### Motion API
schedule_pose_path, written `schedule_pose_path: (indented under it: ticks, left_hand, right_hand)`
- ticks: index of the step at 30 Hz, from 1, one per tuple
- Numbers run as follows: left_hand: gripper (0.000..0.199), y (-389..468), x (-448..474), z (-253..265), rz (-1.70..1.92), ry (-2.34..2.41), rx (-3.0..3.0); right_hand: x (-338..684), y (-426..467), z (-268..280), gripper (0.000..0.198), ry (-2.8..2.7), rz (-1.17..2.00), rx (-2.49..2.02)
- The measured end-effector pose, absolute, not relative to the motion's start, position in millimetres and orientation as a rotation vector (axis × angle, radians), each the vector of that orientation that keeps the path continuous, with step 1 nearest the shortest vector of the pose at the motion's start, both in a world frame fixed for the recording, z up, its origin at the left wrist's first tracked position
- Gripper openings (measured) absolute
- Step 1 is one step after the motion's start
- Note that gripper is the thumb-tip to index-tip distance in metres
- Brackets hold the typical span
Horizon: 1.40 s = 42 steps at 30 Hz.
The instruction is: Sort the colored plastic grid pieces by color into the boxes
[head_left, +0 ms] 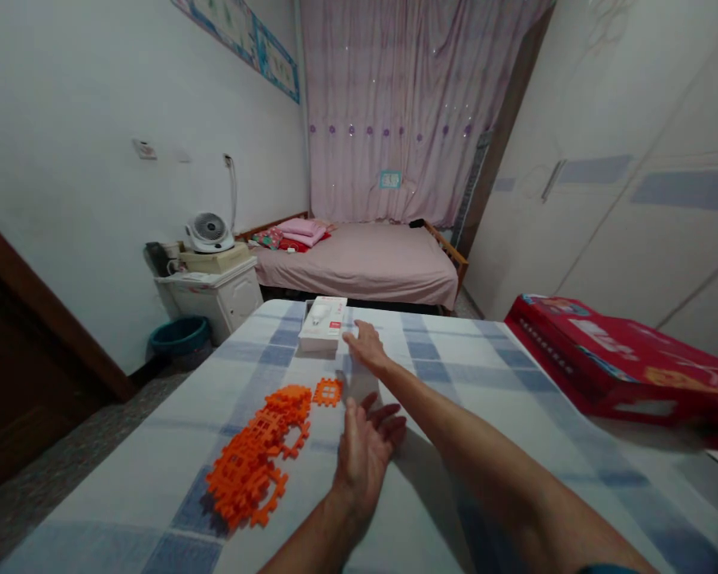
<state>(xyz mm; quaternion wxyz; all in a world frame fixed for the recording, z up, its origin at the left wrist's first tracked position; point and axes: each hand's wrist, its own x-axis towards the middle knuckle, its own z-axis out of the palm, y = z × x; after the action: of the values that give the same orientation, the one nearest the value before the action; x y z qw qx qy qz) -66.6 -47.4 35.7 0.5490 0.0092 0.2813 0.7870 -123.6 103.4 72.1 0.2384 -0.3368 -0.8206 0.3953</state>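
Note:
My right hand point(366, 346) reaches across the table just right of a white box point(323, 325), its fingers apart and nothing in them. A small gap seems to lie between the fingertips and the box. Nearer to me, my left hand point(368, 446) is held palm up with spread fingers, holding nothing. Left of it lies a heap of orange plastic interlocking pieces point(254, 454), some square with window grids, some with rounded openings. One square orange window piece point(327, 391) lies flat a little apart, at the heap's far end.
A blue-and-white checked cloth point(455, 367) covers the table. At the right edge rests a large red box point(628, 359). Beyond the table stand a bed point(364, 259) and a white cabinet point(227, 295) with a fan point(209, 231). A teal bin point(180, 336) stands on the floor.

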Motion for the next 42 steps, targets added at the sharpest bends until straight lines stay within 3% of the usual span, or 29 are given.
schedule_pose_path:
  ticks: [5, 8, 13, 17, 22, 29, 35, 42]
  left_hand:
    - [0.04, -52, -69, 42, 1.805, 0.802, 0.08]
    - [0.044, -53, -71, 41, 1.759, 0.874, 0.125]
    - [0.049, -51, -74, 40, 1.733, 0.987, 0.143]
    - [0.05, -51, -72, 44, 1.73, 1.057, 0.114]
    - [0.051, -52, -67, 53, 1.712, 1.119, 0.116]
    - [0.05, -54, -68, 53, 1.668, 1.129, 0.125]
    - [0.05, -55, -70, 51, 1.659, 1.126, 0.114]
    - [0.05, -55, -72, 47, 1.662, 1.119, 0.167]
  right_hand:
    - [21, 89, 74, 0.051, -2.287, 0.873, -0.878]
    - [132, 75, 79, 0.048, -2.174, 0.558, -0.988]
    - [303, 45, 79, 0.052, -1.876, -0.184, -1.476]
    - [384, 30, 63, 0.062, -1.698, -0.434, -1.922]
    - [409, 27, 43, 0.067, -1.679, -0.436, -2.127]
    - [407, 31, 36, 0.055, -1.815, -0.39, -2.068]
    - [412, 39, 36, 0.056, -1.771, -0.39, -2.102]
    - [393, 29, 37, 0.032, -1.787, -0.453, -1.925]
